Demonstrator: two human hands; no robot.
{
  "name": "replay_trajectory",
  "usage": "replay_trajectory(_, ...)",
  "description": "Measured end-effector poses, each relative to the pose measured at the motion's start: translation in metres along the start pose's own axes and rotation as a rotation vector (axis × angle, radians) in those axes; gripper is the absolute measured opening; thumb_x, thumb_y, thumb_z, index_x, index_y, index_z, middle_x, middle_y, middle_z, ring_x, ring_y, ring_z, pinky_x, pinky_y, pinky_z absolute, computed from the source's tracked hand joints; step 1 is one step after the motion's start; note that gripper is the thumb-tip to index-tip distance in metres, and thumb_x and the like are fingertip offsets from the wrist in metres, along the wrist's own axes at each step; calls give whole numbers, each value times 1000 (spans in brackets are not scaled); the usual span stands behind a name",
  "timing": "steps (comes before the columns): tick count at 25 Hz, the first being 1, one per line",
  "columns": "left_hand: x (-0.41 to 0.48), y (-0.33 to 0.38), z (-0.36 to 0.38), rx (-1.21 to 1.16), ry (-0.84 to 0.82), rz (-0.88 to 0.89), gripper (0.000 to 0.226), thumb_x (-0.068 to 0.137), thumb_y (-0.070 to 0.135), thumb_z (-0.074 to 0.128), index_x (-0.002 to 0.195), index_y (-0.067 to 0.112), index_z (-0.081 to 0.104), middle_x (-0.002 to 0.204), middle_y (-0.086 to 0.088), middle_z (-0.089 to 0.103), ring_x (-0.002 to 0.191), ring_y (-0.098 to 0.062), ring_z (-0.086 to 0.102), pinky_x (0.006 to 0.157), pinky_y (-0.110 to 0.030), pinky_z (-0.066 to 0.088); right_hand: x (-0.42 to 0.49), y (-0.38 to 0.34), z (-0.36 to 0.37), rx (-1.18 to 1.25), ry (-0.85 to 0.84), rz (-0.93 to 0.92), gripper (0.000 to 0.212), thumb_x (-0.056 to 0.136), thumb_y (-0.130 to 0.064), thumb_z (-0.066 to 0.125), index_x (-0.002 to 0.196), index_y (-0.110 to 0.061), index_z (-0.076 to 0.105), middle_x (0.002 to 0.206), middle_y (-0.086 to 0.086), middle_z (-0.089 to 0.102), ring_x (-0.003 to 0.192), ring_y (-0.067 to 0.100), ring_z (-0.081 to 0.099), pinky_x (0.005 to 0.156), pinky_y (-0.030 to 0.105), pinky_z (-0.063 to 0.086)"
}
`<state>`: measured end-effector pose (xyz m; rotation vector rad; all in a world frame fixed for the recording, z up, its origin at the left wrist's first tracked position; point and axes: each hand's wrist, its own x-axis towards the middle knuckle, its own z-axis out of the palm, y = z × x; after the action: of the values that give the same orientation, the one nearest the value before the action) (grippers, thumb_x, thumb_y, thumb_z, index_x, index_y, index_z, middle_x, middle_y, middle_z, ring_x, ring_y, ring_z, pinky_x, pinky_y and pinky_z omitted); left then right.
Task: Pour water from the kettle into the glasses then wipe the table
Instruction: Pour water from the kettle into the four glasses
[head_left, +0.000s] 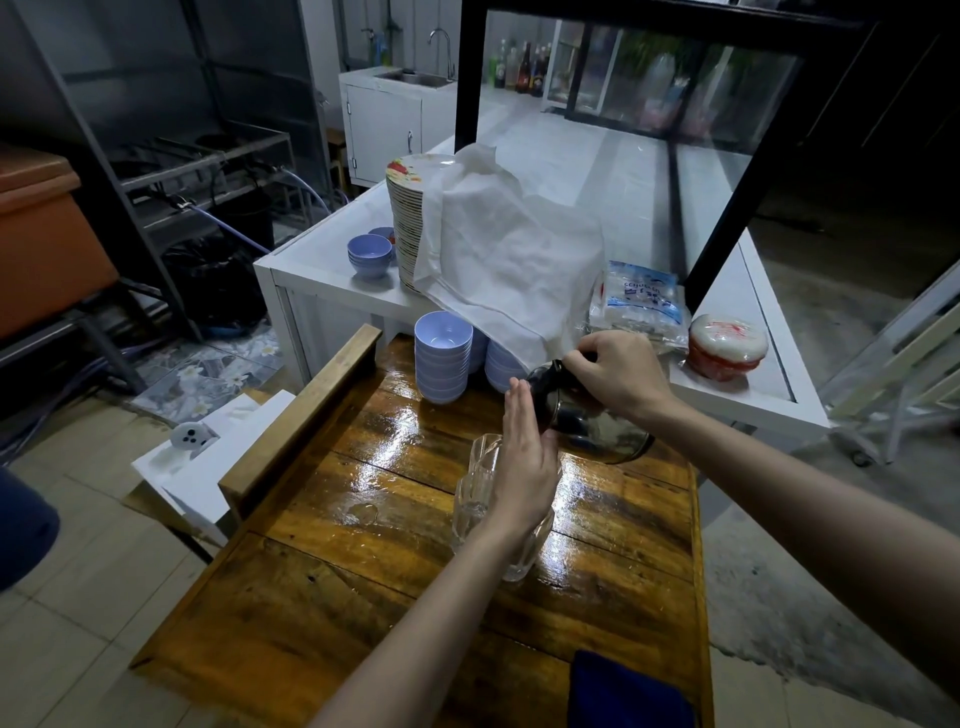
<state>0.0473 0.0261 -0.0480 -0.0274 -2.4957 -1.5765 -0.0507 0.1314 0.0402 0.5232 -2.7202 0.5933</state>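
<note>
The room was a dim kitchen workspace with a tiled floor, and a glossy varnished wooden plank desk (322, 525) stood in the middle of the view, its surface shining wet. On that desk stood a clear ribbed drinking glass (480, 499), and everything below is placed from it. The left hand (524, 467) lay against the glass's right side, its fingers (517, 410) straight, pressed together and pointing away from the person, so the hand was flat rather than curled around the glass. Just beyond and to the right of the glass hung the dark shiny metal kettle (587, 421), tilted toward the glass; whether water was running could not be told. The right hand (618, 376) was above the kettle, its fingers closed on the black top handle. Beyond the glass, at the desk's far edge, stood two stacks of pale lilac plastic bowls (442, 358). Further beyond, a white counter (311, 254) carried a tall stack of patterned plates (408, 228) partly draped with a thin white cloth (509, 260). A folded dark blue cloth (623, 693) lay on the desk nearer the person than the glass, toward the right. A small puddle (363, 512) sat just left of the glass.
</note>
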Motion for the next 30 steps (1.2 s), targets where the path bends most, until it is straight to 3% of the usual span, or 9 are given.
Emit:
replay_trajectory(5, 0, -4, 1, -10, 25, -5, 62, 102, 20, 32, 150, 14, -7, 158, 4, -13, 146, -8, -13, 118, -22, -3, 1, -5, 2, -21, 3, -28, 38, 83, -31, 56, 52, -10, 59, 52, 13, 58, 57, 32, 55, 66, 32, 31)
replay_trajectory(10, -1, -4, 0, -31, 21, -15, 62, 103, 22, 32, 151, 15, -8, 159, 4, -14, 145, -8, -14, 117, -21, -4, 0, -9, 1, -47, 1, -37, 40, 78, -36, 50, 56, -6, 64, 54, 17, 61, 57, 34, 56, 67, 37, 43)
replay_trajectory(14, -3, -4, 0, -30, 19, -17, 63, 103, 24, 31, 151, 17, -9, 159, 5, -15, 145, -6, -14, 117, -21, -4, 0, -11, -1, -54, 15, -64, 32, 81, -28, 59, 56, -9, 65, 53, 16, 61, 54, 32, 51, 65, 34, 35)
replay_trajectory(25, -7, -6, -3, -17, 32, -33, 63, 103, 26, 30, 151, 18, -10, 159, 6, -16, 145, -7, -15, 118, -25, -2, 0, -20, -1, -87, -11, -73, 37, 77, -33, 52, 57, -6, 67, 55, 17, 63, 58, 34, 56, 72, 39, 47)
replay_trajectory(30, -9, -8, -4, -16, 33, -35, 63, 103, 24, 31, 151, 18, -9, 159, 5, -16, 145, -7, -14, 119, -27, -1, 1, -22, 3, -124, -14, -73, 38, 77, -35, 49, 59, -7, 68, 56, 16, 64, 57, 31, 52, 79, 40, 45)
